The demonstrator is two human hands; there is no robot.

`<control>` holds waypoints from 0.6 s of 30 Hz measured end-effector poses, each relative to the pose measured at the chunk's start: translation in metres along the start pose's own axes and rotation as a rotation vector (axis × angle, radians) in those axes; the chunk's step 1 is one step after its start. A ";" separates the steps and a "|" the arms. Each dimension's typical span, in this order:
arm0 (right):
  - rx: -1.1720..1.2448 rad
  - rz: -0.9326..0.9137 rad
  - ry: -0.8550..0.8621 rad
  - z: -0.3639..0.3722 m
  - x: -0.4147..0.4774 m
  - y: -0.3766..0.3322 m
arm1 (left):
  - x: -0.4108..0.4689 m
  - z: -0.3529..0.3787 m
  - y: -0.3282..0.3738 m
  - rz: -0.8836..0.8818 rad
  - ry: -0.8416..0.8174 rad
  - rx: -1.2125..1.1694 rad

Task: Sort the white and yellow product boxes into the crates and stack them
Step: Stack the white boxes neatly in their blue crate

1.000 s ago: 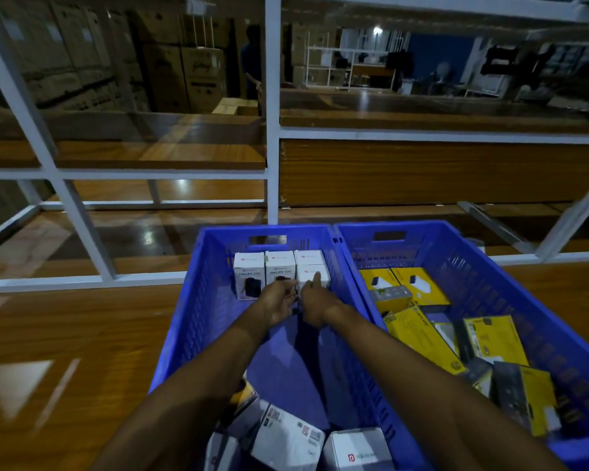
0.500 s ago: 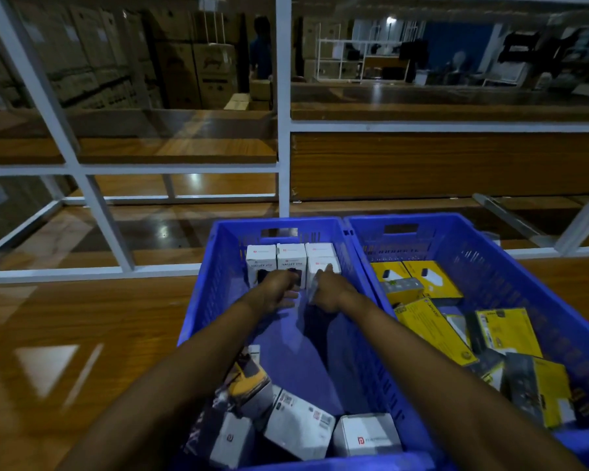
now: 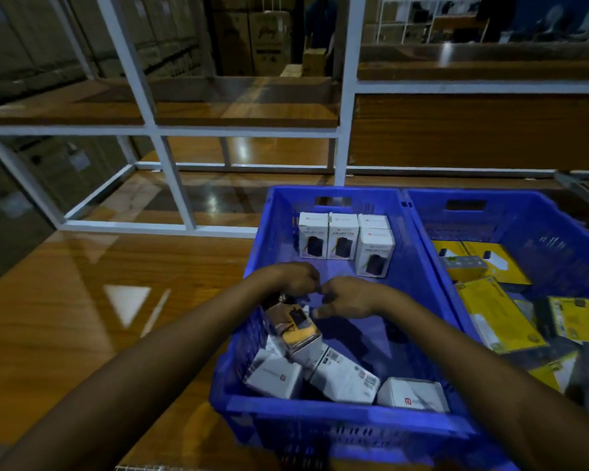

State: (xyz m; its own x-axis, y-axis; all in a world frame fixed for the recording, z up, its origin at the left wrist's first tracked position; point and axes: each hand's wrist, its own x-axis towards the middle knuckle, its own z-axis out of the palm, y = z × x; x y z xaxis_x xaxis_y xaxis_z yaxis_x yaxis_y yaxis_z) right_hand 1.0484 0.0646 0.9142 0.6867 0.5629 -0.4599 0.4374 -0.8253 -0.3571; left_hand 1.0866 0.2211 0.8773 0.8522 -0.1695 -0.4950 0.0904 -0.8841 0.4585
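Observation:
Two blue crates stand side by side on a wooden table. The left crate (image 3: pixel 320 414) holds white boxes: a neat upright group (image 3: pixel 344 239) at its far end and a loose pile (image 3: pixel 306 365) at the near end. The right crate (image 3: pixel 531 219) holds yellow boxes (image 3: pixel 497 317) lying jumbled. My left hand (image 3: pixel 296 277) and my right hand (image 3: pixel 347 297) hover close together over the middle of the left crate, above the loose pile. Both have curled fingers and hold nothing I can see.
A white metal shelf frame (image 3: pixel 344 130) with wooden shelves rises just behind the crates. The glossy wooden table (image 3: pixel 99 317) stretches to the left. Stacked cartons (image 3: pixel 269 39) and a person (image 3: pixel 318 28) stand far behind the shelving.
Both hands have pulled back from the upright white boxes at the far end toward the loose pile near me. The camera has swung left, so the crates sit further right.

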 end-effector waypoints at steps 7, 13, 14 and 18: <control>-0.036 0.065 0.053 0.035 -0.012 -0.042 | -0.009 -0.002 -0.002 -0.080 0.023 0.093; 0.065 0.073 0.170 0.041 0.002 -0.035 | -0.004 -0.012 0.000 -0.115 0.126 -0.038; 0.104 0.088 0.184 0.035 0.003 -0.029 | -0.005 -0.016 0.002 -0.106 0.158 -0.097; 0.458 0.158 0.266 0.004 -0.001 -0.002 | -0.003 -0.031 0.012 -0.070 0.299 -0.354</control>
State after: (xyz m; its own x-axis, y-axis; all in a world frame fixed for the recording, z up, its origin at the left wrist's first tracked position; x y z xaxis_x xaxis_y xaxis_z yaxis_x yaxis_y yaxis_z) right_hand 1.0446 0.0661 0.9126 0.8722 0.3547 -0.3367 0.0607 -0.7617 -0.6450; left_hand 1.1011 0.2246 0.9077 0.9441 0.0640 -0.3233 0.2791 -0.6768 0.6812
